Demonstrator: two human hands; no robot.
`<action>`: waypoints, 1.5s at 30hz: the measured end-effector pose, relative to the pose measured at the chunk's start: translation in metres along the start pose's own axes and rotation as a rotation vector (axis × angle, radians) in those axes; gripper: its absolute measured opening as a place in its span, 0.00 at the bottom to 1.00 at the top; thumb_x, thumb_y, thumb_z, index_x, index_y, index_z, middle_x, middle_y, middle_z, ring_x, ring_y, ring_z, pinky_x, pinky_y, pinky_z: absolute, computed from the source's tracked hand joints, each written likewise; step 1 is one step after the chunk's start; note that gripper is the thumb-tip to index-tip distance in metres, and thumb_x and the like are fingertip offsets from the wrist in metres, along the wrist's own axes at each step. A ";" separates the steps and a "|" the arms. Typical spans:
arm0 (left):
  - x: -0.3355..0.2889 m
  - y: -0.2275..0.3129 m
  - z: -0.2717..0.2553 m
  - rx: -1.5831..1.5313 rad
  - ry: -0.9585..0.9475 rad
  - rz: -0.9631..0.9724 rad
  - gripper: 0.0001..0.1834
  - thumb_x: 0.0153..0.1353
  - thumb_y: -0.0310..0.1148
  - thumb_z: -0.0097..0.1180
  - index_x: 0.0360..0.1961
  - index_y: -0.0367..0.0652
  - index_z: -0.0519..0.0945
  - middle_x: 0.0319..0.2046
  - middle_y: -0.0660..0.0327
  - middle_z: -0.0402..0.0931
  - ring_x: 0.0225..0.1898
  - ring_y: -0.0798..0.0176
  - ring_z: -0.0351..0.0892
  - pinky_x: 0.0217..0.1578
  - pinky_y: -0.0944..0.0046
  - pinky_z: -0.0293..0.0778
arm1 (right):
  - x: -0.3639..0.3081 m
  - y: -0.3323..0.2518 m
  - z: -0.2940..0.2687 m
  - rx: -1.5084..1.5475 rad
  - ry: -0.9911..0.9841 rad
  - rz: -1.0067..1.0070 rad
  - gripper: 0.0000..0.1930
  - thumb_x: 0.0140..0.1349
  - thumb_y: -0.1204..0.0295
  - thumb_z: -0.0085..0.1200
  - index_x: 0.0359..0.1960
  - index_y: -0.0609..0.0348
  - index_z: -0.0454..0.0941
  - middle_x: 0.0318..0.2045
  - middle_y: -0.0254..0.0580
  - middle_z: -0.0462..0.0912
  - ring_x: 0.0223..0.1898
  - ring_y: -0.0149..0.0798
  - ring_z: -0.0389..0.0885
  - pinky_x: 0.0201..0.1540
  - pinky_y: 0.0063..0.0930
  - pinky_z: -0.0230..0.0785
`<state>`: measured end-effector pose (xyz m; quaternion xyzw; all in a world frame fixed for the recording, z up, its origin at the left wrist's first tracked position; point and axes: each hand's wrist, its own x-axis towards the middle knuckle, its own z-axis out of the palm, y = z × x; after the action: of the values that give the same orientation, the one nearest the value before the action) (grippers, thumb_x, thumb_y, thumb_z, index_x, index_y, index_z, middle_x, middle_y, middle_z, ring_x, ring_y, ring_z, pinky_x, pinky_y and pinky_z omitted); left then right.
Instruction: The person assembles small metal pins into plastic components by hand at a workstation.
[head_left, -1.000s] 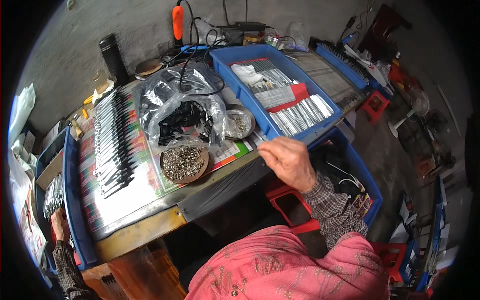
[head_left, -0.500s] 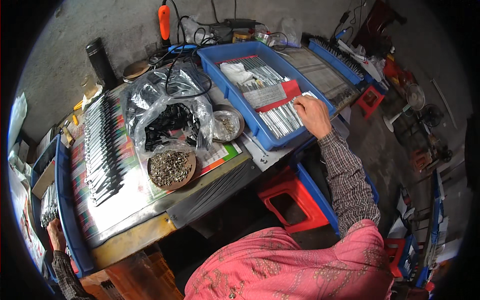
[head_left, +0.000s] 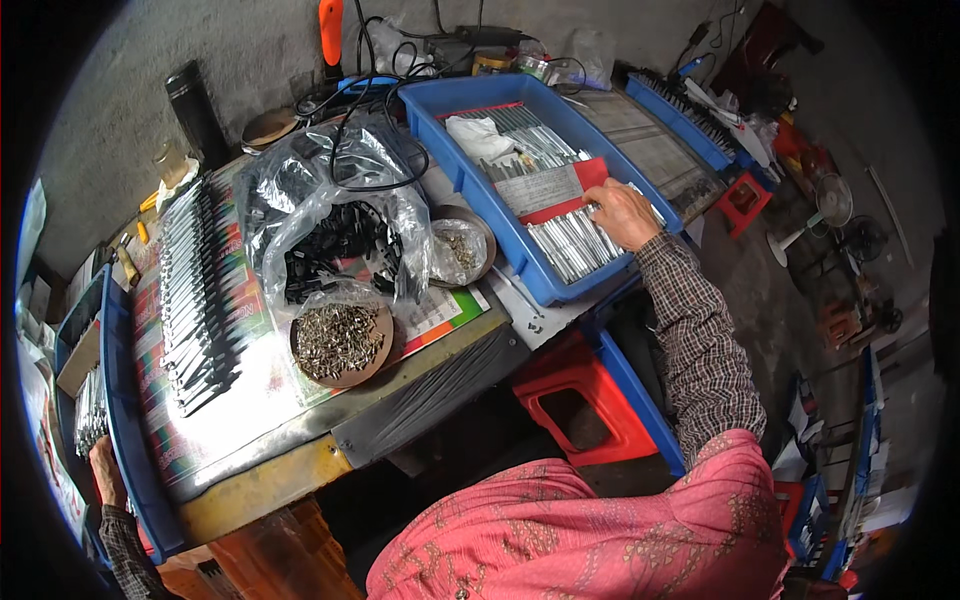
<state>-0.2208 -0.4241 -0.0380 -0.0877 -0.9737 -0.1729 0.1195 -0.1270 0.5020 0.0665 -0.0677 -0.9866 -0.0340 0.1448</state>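
My right hand (head_left: 625,215) rests at the near right part of a blue plastic tray (head_left: 548,292), its fingers bent inward over a row of thin silver metal strips (head_left: 570,246). What its fingertips pinch is too small to make out. A paper slip (head_left: 538,188) with a red piece lies just beyond that row. At the far left, my left hand (head_left: 107,472) reaches into a second blue bin (head_left: 122,400). Its fingers are curled against the ends of slim silver metal pieces (head_left: 90,412), and their tips are partly hidden.
On the bench stand a bowl of small brass-coloured parts (head_left: 342,342), a plastic bag of black parts (head_left: 345,245) and a long row of metal pieces (head_left: 190,300). Behind are a dark cylinder (head_left: 197,112) and a black cable (head_left: 385,188). A red stool (head_left: 590,400) stands below.
The view has shifted slightly. My right hand has moved a little toward the red slip, its fingers still curled over the strips. My left hand stays in the left bin.
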 end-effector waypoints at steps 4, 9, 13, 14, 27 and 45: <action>-0.013 -0.046 -0.003 0.331 0.001 0.109 0.19 0.71 0.38 0.33 0.49 0.34 0.72 0.45 0.46 0.72 0.48 0.49 0.70 0.51 0.55 0.64 | 0.004 -0.003 0.001 0.024 -0.001 0.005 0.11 0.50 0.74 0.54 0.36 0.56 0.81 0.34 0.47 0.80 0.40 0.50 0.79 0.43 0.42 0.71; -0.009 -0.038 -0.005 0.302 -0.130 0.030 0.20 0.71 0.36 0.34 0.57 0.35 0.68 0.51 0.47 0.70 0.53 0.48 0.68 0.56 0.56 0.61 | 0.006 -0.007 -0.002 0.037 -0.035 0.065 0.11 0.50 0.76 0.53 0.37 0.57 0.78 0.35 0.50 0.81 0.41 0.53 0.79 0.43 0.44 0.70; -0.006 -0.019 -0.001 0.177 -0.029 -0.034 0.22 0.72 0.39 0.31 0.50 0.33 0.72 0.45 0.47 0.73 0.48 0.49 0.70 0.52 0.55 0.63 | 0.007 -0.008 -0.006 0.050 -0.084 0.140 0.13 0.49 0.77 0.52 0.39 0.56 0.78 0.37 0.52 0.82 0.42 0.54 0.80 0.44 0.44 0.70; -0.003 -0.016 -0.002 0.176 -0.027 -0.037 0.22 0.72 0.39 0.31 0.50 0.33 0.72 0.45 0.47 0.73 0.48 0.49 0.70 0.52 0.55 0.63 | 0.006 -0.006 -0.005 0.064 -0.067 0.143 0.13 0.49 0.77 0.53 0.39 0.57 0.78 0.37 0.52 0.83 0.42 0.55 0.80 0.44 0.44 0.71; -0.006 0.004 -0.010 0.352 0.014 0.097 0.14 0.65 0.35 0.38 0.33 0.36 0.72 0.29 0.46 0.70 0.36 0.41 0.71 0.37 0.48 0.65 | 0.001 0.007 0.025 0.246 0.073 0.141 0.08 0.44 0.74 0.55 0.27 0.59 0.80 0.27 0.52 0.82 0.32 0.53 0.81 0.35 0.43 0.71; -0.006 0.147 -0.040 0.192 0.310 0.027 0.09 0.49 0.28 0.55 0.34 0.42 0.76 0.26 0.54 0.79 0.31 0.51 0.81 0.33 0.56 0.75 | -0.031 -0.023 -0.004 0.390 0.361 -0.025 0.06 0.61 0.78 0.48 0.39 0.67 0.72 0.33 0.46 0.72 0.34 0.40 0.73 0.39 0.27 0.65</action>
<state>-0.1762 -0.3033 0.0430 -0.0612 -0.9544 -0.0890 0.2782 -0.1000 0.4753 0.0606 -0.0189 -0.9334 0.1435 0.3282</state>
